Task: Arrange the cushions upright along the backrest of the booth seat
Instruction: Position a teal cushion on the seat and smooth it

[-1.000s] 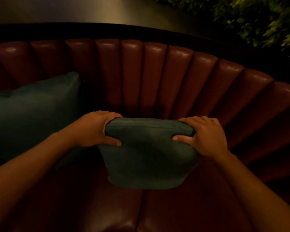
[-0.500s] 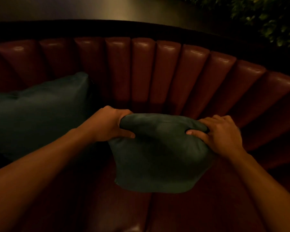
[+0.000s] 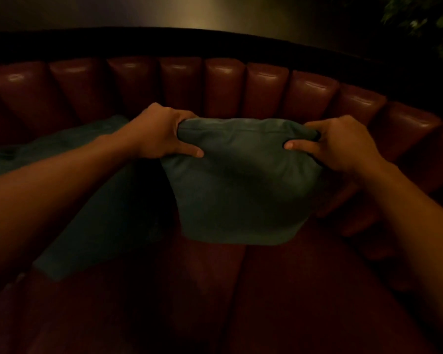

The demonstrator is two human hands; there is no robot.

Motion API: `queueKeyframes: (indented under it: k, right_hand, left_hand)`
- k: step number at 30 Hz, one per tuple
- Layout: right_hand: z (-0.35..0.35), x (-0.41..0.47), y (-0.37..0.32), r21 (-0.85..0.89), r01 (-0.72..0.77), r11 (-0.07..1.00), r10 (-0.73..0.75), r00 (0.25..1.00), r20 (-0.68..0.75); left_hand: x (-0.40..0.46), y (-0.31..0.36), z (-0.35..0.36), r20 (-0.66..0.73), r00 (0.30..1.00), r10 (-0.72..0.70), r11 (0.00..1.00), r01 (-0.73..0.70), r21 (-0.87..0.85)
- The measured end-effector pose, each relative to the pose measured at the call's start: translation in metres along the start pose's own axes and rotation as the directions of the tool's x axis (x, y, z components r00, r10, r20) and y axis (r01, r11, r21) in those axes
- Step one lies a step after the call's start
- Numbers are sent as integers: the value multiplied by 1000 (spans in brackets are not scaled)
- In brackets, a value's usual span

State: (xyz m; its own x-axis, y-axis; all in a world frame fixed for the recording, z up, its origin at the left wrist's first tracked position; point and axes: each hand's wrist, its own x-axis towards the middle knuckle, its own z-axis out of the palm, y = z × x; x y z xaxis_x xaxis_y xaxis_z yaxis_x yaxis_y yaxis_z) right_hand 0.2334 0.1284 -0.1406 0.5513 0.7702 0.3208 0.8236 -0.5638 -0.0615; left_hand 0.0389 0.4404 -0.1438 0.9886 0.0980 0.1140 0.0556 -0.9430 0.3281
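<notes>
- Hanging from its top edge, a teal cushion [image 3: 243, 185] is held upright in the middle of the view, in front of the red ribbed backrest [image 3: 223, 88] of the booth seat; its lower edge is down near the seat surface [image 3: 279, 290], though the dim light hides whether it touches.
- Its top seam runs level between the two hands, and the fabric bunches at both upper corners.
- The left hand [image 3: 159, 134] grips the cushion's upper left corner: the fingers are curled over the top edge and the thumb presses on the front face, so they are clamped on the fabric.
- The right hand [image 3: 343, 144] grips the upper right corner the same way, with its fingers wrapped over the top and its thumb pointing inward along the front, clamped on the cushion.
- Both bare forearms reach in from the lower corners of the view.
- A second teal cushion [image 3: 105, 200] lies to the left, just beside the held one and partly hidden behind the left forearm; it leans back toward the backrest rather than standing straight.
- The backrest curves round in padded vertical channels with a dark rim along its top.
- Beyond the rim lies a dim, faintly lit surface, and green foliage [image 3: 437, 24] shows at the upper right corner.
</notes>
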Motion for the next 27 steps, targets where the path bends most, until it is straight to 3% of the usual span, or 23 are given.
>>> queueKeyframes:
  k: [2,6,14,16,20,22,24,27]
  right_hand:
    - [19,19,10,-16,-10,1000,12,996,90]
    - [61,33,35,-63,-65,996,76,978,193]
    - [76,31,41,-81,-111,991,121,983,140]
    - [74,29,34,-87,-112,990,117,992,56]
    - [75,10,4,-58,-104,993,86,963,-254]
    - [87,-9,-18,-35,-43,998,31,957,-290]
    - [103,-27,-39,-33,-4,999,-4,972,-235]
    - [125,-42,-60,-83,-81,993,77,995,-58]
  left_hand:
    - [16,-9,10,39,998,-45,998,43,48]
    - [33,-27,40,-23,986,-167,973,169,157]
    - [41,-40,56,-109,986,-123,992,124,-1]
    - [39,-43,50,-152,985,-83,996,87,18]
    - [34,-50,53,-247,962,-112,994,106,-39]
    - [29,-49,65,-246,956,-160,987,162,-10]
    - [21,-38,80,-301,946,-120,983,155,95]
    - [2,-2,110,-322,946,34,977,36,209]
